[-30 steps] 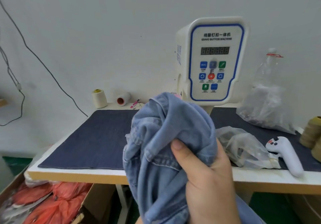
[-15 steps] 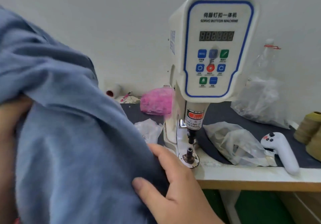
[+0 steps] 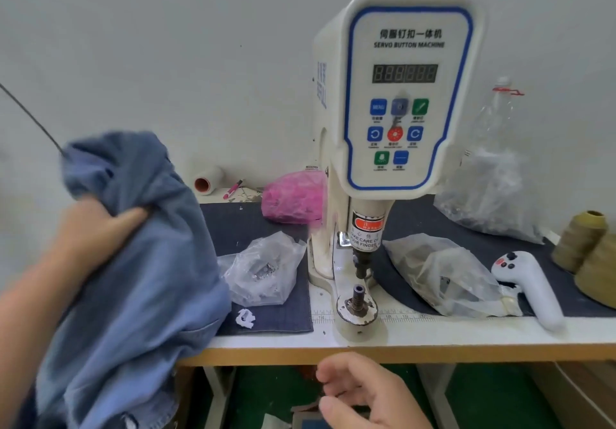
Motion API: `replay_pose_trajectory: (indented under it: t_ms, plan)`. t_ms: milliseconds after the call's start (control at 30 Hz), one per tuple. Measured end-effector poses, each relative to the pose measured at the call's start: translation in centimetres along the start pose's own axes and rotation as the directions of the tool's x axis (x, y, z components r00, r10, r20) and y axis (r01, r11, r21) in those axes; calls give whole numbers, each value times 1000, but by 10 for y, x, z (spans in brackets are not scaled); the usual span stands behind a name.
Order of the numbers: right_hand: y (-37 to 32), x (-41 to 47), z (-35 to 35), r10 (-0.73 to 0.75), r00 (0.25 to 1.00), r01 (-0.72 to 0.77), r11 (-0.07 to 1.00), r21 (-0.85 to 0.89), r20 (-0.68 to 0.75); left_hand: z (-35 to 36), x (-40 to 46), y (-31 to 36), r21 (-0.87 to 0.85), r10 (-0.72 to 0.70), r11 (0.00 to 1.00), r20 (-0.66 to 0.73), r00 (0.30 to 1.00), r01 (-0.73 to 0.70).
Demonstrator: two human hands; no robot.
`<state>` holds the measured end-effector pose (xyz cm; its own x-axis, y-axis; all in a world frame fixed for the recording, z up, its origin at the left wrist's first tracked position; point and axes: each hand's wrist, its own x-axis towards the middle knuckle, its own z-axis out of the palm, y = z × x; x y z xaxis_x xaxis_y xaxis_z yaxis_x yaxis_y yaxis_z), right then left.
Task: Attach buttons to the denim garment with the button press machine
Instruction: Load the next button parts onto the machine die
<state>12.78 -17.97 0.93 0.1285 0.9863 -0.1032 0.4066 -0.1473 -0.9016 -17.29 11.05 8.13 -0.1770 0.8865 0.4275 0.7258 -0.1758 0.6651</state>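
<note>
A light blue denim garment (image 3: 140,278) hangs bunched over the table's left end, and my left hand (image 3: 90,228) grips a fold of it near the top. The white servo button machine (image 3: 400,95) stands at the table's middle, its punch above the lower die (image 3: 358,297) on the base. My right hand (image 3: 363,395) hovers below the table's front edge with loosely curled fingers and holds nothing. A clear bag of metal buttons (image 3: 263,272) lies left of the machine base, beside the garment.
A second clear bag (image 3: 443,275) and a white handheld device (image 3: 530,282) lie right of the machine. A pink bag (image 3: 293,198), thread cones (image 3: 583,242), a large plastic bag (image 3: 493,192) and a spool (image 3: 206,180) stand farther back. The dark mat (image 3: 266,322) covers the table (image 3: 466,338).
The garment has swung left and down, away from the camera, uncovering the machine and table. My right hand has let go of it and dropped below the table edge.
</note>
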Motion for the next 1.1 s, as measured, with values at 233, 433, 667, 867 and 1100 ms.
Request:
replay_pose_trajectory:
  t_ms: [233, 433, 667, 867, 1100]
  plan:
    - [24, 12, -56, -65, 965, 40, 994, -103, -253, 62, -35, 18, 467, -47, 883, 198, 979, -52]
    - [44, 68, -115, -147, 818, 60, 984, -170, -556, 66, -66, 61, 318, 392, 849, 158, 906, -423]
    - [79, 101, -96, -272, 819, -131, 769, -626, -506, 116, -95, 83, 311, 299, 703, 687, 663, -639]
    - [80, 98, -98, -287, 810, -114, 779, -617, -511, 137, -87, 77, 378, 193, 650, 757, 625, -659]
    - [82, 99, -98, -273, 801, -124, 794, -595, -533, 144, -88, 75, 421, 172, 733, 646, 744, -535]
